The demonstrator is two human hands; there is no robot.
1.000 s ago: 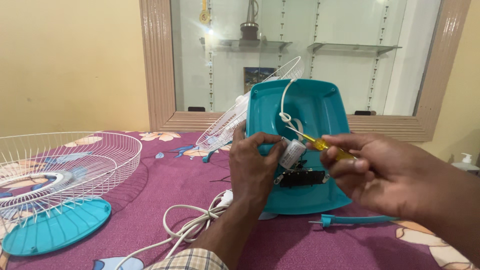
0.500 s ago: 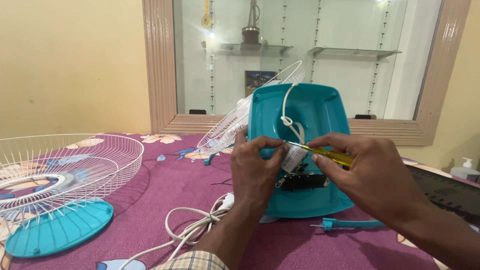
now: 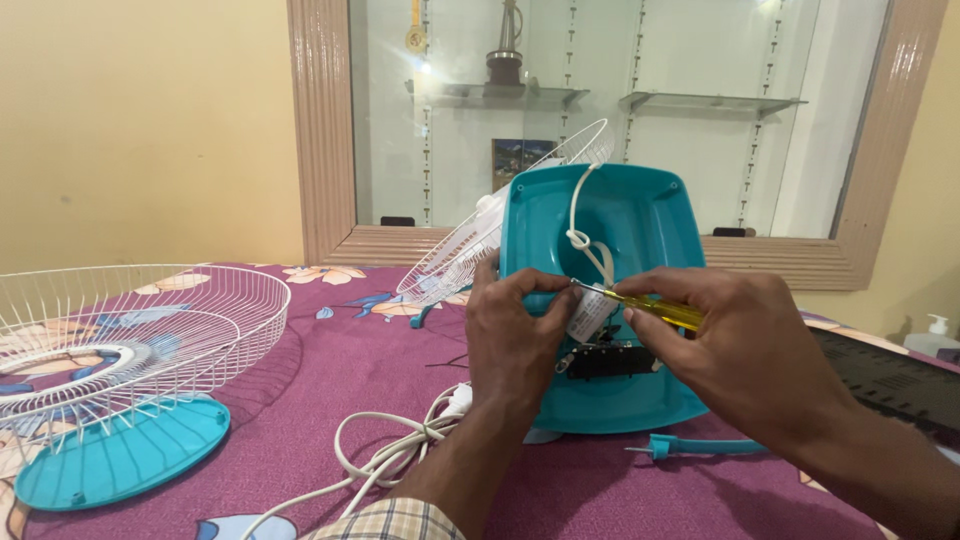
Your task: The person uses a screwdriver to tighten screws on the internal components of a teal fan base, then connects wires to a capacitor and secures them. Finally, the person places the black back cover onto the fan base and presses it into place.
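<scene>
A teal fan base (image 3: 625,215) stands tipped up on the purple floral cloth (image 3: 330,390), its underside facing me. My left hand (image 3: 512,335) grips its left edge and steadies it. My right hand (image 3: 735,345) holds a yellow-handled screwdriver (image 3: 655,308) whose tip points left at a small white tag (image 3: 585,315) on the knotted white cord (image 3: 585,240). Just below sits a black part (image 3: 610,362) in an opening of the base.
A white wire fan guard (image 3: 130,325) and a teal cover (image 3: 125,455) lie at left. A second guard (image 3: 480,240) leans behind the base. Coiled white cable (image 3: 390,455) lies in front, a teal-handled tool (image 3: 705,446) at right. A mirror frame (image 3: 320,130) backs the table.
My right hand with the screwdriver has moved left, closer to the base, so the tip now meets the white tag. My left hand stays on the base.
</scene>
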